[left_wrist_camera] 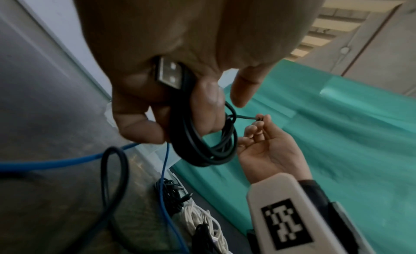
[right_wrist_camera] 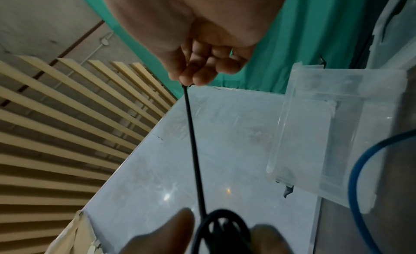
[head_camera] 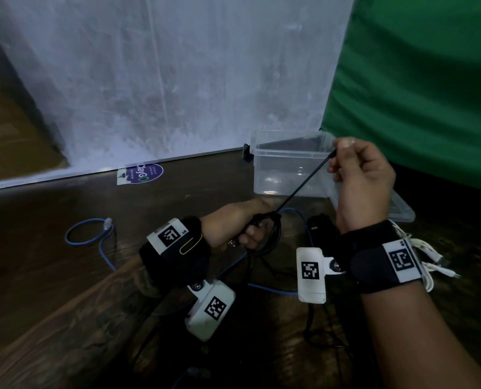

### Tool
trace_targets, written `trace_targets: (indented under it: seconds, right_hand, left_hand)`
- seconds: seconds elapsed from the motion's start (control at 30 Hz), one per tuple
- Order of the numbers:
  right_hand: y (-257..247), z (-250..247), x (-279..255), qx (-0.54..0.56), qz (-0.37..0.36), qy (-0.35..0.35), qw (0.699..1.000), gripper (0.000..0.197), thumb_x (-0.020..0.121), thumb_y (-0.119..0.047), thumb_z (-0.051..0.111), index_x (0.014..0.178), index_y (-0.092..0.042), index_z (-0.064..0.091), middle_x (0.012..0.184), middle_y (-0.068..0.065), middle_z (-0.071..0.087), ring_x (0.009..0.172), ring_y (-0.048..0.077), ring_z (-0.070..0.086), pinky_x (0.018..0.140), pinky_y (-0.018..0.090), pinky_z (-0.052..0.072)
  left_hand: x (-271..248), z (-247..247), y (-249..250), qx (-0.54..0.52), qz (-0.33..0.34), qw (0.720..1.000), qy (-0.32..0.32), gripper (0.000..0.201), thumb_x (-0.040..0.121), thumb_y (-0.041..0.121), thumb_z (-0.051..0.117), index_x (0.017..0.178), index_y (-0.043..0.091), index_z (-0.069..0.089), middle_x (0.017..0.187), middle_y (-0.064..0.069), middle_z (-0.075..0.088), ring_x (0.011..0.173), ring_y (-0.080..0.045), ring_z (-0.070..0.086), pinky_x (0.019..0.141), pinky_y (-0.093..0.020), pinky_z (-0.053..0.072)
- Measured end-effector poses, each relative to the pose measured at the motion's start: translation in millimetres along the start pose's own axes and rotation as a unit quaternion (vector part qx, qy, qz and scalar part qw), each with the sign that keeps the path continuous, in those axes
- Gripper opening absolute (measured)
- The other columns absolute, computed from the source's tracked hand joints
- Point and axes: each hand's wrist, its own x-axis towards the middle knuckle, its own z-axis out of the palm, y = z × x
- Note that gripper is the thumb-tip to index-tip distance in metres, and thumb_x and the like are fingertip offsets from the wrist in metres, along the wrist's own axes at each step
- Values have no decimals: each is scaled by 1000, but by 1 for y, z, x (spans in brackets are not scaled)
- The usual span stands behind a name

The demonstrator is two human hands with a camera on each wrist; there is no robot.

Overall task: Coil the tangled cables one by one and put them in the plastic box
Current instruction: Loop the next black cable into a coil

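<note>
The left hand [head_camera: 242, 228] grips the coiled black cable [left_wrist_camera: 202, 144], the right hand [head_camera: 360, 175] pinches its taut tail; light, springy, so hold all loops together

Open-topped plastic box [head_camera: 290, 164] beyond a taut black cable [head_camera: 304, 183]; blue cable [head_camera: 93, 237] loops across the floor.

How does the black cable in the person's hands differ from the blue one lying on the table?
The black cable is wound into a tight coil that the left hand grips, its free end pulled taut by the right hand. The blue cable lies loose on the table, touched by neither hand. The black cable ends in a flat USB plug; the blue cable ends in a clear, blocky plug. Both are outside the plastic box.
</note>
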Motion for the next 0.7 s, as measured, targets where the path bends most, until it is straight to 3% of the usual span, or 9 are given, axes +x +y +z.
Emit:
trace_targets:
  seconds: [0.13,0.23,0.3,0.37,0.43,0.53,0.7]
  right_hand:
    - [2,0,1,7,-4,36,999,10,98,-14,59,91,-13,67,63,-9,60,59,4,52,56,18,40]
    - [5,-2,3,48,45,40,997,9,95,-15,63,86,-17,67,63,-9,62,60,7,55,53,19,39]
    - [8,-1,2,49,82,0,995,8,92,-14,66,86,-19,67,70,-6,65,64,9,58,54,21,42]
    - [12,1,-3,2,100,-67,993,15,89,-8,67,84,-22,66,76,-6,68,68,10,62,56,23,46]
    - [17,5,-9,-42,125,-136,982,19,88,-3,66,86,-22,64,79,-4,70,71,9,64,58,22,48]
    - [26,12,-19,-59,187,-227,954,21,91,-5,66,105,-19,63,84,1,74,76,10,67,61,21,49]
    - [27,23,-34,38,259,-251,932,11,93,-2,61,98,-11,63,78,-1,72,70,11,65,58,22,51]
  left_hand:
    - [2,-6,-3,5,63,998,-5,27,101,12,40,75,14,48,53,9,40,46,-3,30,42,-14,22]
    - [5,-15,-3,93,141,984,52,20,102,15,42,84,9,48,53,10,40,47,-5,36,46,-16,31]
    - [8,-22,-1,76,170,978,97,22,102,15,40,81,11,46,51,10,43,45,-5,38,45,-15,33]
    - [10,-29,0,-9,194,975,108,27,103,15,38,77,14,42,52,10,39,43,-3,34,41,-13,30]
    - [9,-31,3,-83,212,969,95,30,103,16,37,73,16,40,54,8,34,45,-3,29,40,-12,27]
    - [8,-30,5,-135,218,965,53,30,103,15,36,73,16,40,56,5,32,47,-5,26,43,-13,27]
    - [13,-32,-4,-122,220,968,20,28,99,20,42,73,18,54,58,4,35,48,-5,28,47,-15,28]
